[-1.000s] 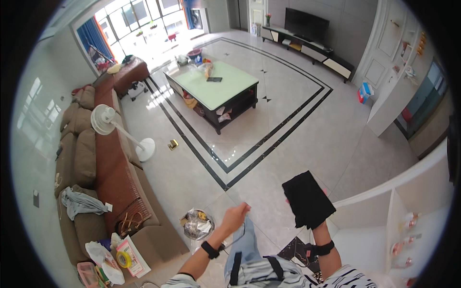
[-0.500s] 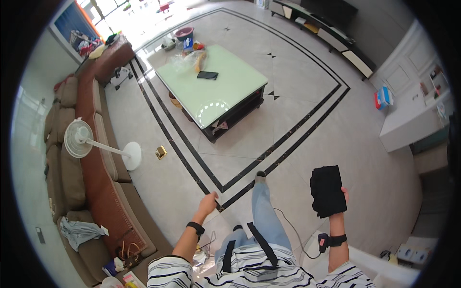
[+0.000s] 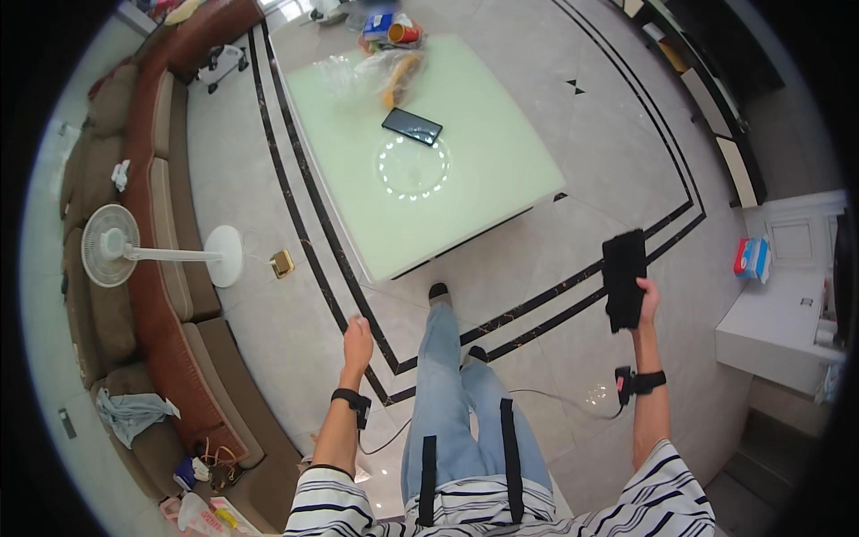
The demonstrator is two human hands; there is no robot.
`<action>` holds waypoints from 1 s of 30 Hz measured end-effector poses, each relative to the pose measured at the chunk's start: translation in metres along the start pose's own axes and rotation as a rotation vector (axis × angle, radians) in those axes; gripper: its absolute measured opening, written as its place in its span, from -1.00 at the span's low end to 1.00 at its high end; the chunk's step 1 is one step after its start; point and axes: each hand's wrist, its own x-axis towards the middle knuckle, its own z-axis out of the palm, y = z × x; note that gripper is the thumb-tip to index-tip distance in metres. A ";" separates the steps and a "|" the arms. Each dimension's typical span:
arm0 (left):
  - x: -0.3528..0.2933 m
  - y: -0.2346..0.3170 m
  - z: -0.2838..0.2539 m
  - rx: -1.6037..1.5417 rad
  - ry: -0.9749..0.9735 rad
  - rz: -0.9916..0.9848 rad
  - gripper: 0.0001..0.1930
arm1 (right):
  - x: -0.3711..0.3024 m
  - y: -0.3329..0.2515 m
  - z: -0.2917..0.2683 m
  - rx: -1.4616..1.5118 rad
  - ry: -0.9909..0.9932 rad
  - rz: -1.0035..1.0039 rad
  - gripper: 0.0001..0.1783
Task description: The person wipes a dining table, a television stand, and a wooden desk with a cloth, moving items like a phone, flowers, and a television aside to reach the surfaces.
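Observation:
My right hand (image 3: 650, 302) grips a folded black cloth (image 3: 625, 279), perhaps a garment, and holds it out above the floor on the right. The thumb side shows at the cloth's right edge; the other fingers are hidden beneath it. My left hand (image 3: 358, 343) hangs over the floor near the coffee table's close corner. Its fingers are loosely curled in, and no object shows in them. Ahead stands the coffee table (image 3: 488, 152) with a pale green glass top. A black phone (image 3: 412, 127) lies on it, near a clear plastic bag (image 3: 376, 79).
Along the left runs a brown sofa (image 3: 159, 304), with a white fan (image 3: 226, 256) standing in front. A gold floor plate (image 3: 282, 263) lies beside the fan's base. To the right are a white cabinet (image 3: 771, 331) bearing a blue-and-red pack (image 3: 752, 259). A cable (image 3: 564, 401) trails behind my legs.
I have stepped forward, so the coffee table is closer. The black cloth, still in my right hand, now appears narrower and turned. My left hand has swung forward.

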 end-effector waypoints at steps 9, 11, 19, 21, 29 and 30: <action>0.203 0.029 0.109 -0.599 0.188 -0.413 -0.16 | 0.383 0.122 0.020 -1.509 -0.118 -0.309 -0.11; 0.224 -0.016 0.106 -0.547 0.271 -0.457 -0.17 | 0.409 0.232 0.086 -2.277 -0.185 -0.440 -0.21; 0.242 0.021 0.115 -0.509 0.183 -0.712 -0.14 | 0.406 0.338 0.179 -1.923 -0.745 -0.625 -0.35; 0.243 0.031 0.115 -0.421 0.083 -0.774 -0.05 | 0.412 0.328 0.157 -1.884 -0.783 -0.565 -0.33; 0.239 0.008 0.121 -0.329 0.136 -0.803 0.02 | 0.519 0.119 -0.023 -2.268 0.344 -0.471 -0.28; 0.238 0.004 0.121 -0.332 0.156 -0.790 0.01 | 0.524 0.107 -0.037 -2.208 0.462 -0.394 -0.29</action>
